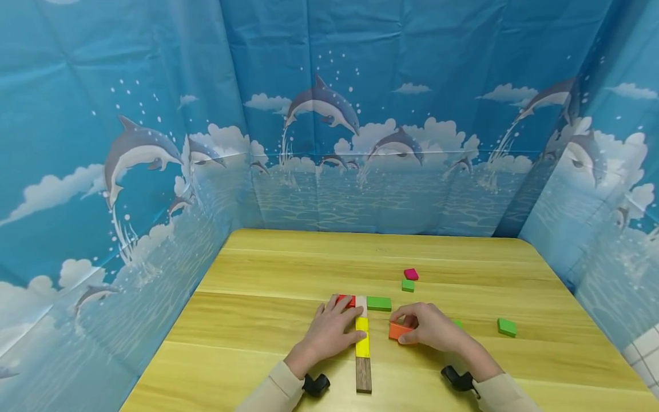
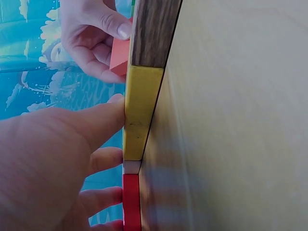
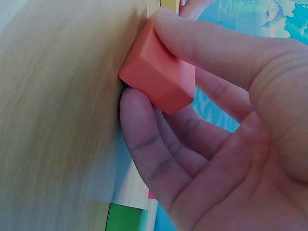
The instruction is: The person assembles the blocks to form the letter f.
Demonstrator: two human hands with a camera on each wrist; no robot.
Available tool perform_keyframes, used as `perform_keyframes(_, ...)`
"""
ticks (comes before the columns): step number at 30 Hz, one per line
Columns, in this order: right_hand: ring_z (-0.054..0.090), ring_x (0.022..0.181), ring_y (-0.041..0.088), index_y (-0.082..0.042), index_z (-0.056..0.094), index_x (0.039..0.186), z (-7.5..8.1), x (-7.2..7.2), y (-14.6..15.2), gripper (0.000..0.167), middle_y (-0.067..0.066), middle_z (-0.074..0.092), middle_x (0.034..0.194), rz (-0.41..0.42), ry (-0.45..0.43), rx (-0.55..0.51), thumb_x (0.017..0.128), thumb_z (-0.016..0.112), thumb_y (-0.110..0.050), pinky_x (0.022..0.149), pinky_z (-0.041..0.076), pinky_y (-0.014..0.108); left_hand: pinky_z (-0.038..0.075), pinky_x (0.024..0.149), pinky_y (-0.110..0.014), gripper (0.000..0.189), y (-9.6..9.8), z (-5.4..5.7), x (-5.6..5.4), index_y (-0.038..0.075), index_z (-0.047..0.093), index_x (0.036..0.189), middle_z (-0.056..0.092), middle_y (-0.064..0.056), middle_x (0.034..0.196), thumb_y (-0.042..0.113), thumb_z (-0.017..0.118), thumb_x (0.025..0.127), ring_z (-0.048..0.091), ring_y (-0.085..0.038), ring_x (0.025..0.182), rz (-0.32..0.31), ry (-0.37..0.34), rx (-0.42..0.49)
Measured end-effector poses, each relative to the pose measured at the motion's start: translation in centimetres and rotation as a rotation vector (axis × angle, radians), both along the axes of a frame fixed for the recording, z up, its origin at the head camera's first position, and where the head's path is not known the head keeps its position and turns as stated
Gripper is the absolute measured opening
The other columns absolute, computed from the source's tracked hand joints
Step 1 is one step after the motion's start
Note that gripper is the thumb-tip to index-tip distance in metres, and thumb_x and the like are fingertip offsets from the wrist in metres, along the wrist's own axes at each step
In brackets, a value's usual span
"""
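Observation:
My left hand (image 1: 332,332) lies with spread fingers over a T-shaped row of flat blocks, its fingertips touching them. The stem runs from a dark wood-grain block (image 1: 363,375) through yellow blocks (image 1: 362,346) to a whitish block (image 1: 362,303). At the top, a red block (image 1: 350,300) sits left of the white one and a green block (image 1: 378,304) right of it. To the right of the stem, my right hand (image 1: 429,327) pinches an orange block (image 3: 163,72) between thumb and fingers, low at the tabletop and apart from the row.
Behind the right hand lie a small green block (image 1: 408,285) and a magenta piece (image 1: 411,274). Another green block (image 1: 507,327) rests farther right, and one more is partly hidden by the right hand. A dolphin-print curtain (image 1: 360,189) surrounds the wooden table (image 1: 247,320).

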State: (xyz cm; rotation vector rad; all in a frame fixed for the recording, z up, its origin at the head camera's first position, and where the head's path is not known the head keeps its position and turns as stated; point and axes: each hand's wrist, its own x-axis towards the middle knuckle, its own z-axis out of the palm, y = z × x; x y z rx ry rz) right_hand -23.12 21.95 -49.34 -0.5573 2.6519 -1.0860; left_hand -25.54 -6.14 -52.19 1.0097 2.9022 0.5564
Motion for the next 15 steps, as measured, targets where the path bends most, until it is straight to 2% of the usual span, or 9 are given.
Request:
perform_keyframes(6, 0.057, 0.07, 0.017, -0.019, 0.071, 0.126, 0.02, -0.06, 0.25, 0.041, -0.003, 0.065, 0.086, 0.046, -0.023, -0.01, 0.086, 0.081, -0.015, 0.059, 0.049, 0.029, 0.023, 0.112, -0.067, 0.057, 0.01, 0.16, 0.07, 0.026, 0.053, 0.148, 0.033, -0.008, 0.161, 0.054, 0.058, 0.099, 0.022, -0.043, 0.148, 0.0, -0.003, 0.0)
perform_keyframes(15, 0.058, 0.068, 0.021, -0.016, 0.067, 0.126, 0.52, 0.14, 0.5, 0.04, 0.001, 0.065, 0.086, 0.078, -0.067, -0.042, 0.088, 0.075, -0.004, 0.058, 0.049, 0.03, 0.023, 0.112, -0.067, 0.058, 0.0, 0.34, 0.16, 0.026, 0.052, 0.149, 0.033, -0.007, 0.162, 0.054, 0.058, 0.099, 0.022, -0.043, 0.148, 0.0, -0.007, 0.0)
